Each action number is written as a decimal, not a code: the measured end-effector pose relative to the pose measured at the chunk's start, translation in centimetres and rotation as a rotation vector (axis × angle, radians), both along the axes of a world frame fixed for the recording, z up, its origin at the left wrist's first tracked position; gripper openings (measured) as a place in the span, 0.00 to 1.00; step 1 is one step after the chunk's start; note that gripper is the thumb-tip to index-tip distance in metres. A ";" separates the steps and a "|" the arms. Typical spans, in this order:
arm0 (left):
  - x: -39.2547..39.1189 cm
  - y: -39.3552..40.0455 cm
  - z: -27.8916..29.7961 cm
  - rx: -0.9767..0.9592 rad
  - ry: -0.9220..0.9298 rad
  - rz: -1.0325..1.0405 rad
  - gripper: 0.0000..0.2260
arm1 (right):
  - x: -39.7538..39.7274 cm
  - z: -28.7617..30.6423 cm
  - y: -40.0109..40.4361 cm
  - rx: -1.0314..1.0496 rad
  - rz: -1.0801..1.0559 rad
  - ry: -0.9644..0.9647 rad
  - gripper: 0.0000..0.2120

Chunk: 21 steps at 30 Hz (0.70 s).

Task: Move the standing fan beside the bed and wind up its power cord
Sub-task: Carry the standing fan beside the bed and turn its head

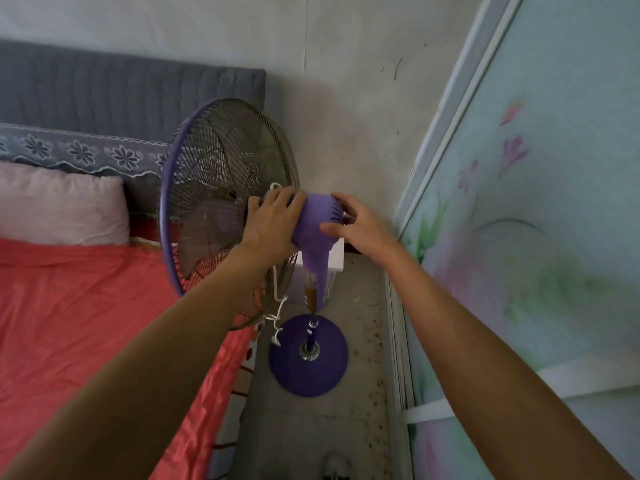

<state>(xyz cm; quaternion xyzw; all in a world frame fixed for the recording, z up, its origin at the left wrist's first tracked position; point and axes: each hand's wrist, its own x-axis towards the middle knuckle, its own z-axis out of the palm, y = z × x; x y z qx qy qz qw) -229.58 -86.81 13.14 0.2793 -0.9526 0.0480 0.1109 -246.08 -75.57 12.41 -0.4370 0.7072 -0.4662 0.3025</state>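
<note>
Fan (313, 233) stands on the floor (360, 306) right beside the bed (86, 306) — left hand (273, 223) and right hand (360, 226) both clamped around its purple motor housing, cord (277, 299) dangling white behind the grille.

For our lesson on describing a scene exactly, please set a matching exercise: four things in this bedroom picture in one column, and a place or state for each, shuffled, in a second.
Things:
1. fan base
2. left hand
3. pillow
4. power cord

Places or states:
A. lies on the bed by the headboard
B. hangs in loops beside the pole
C. stands on the floor beside the bed
D. rests on the motor housing just behind the grille

Pairs: 1-C, 2-D, 3-A, 4-B
</note>
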 end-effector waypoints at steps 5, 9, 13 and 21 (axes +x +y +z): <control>0.5 -0.5 0.1 -0.032 0.009 -0.068 0.41 | 1.4 -1.0 0.7 -0.077 -0.106 0.050 0.35; 0.8 -0.4 -0.1 -0.013 0.013 -0.055 0.43 | 1.6 -0.8 0.5 -0.073 -0.097 0.069 0.36; 1.0 -0.2 -0.1 -0.001 0.016 -0.033 0.44 | 1.2 -0.5 0.4 -0.044 -0.075 0.060 0.36; 0.4 0.6 0.1 -0.018 -0.012 0.006 0.43 | 0.3 -0.3 0.6 0.002 0.002 0.028 0.36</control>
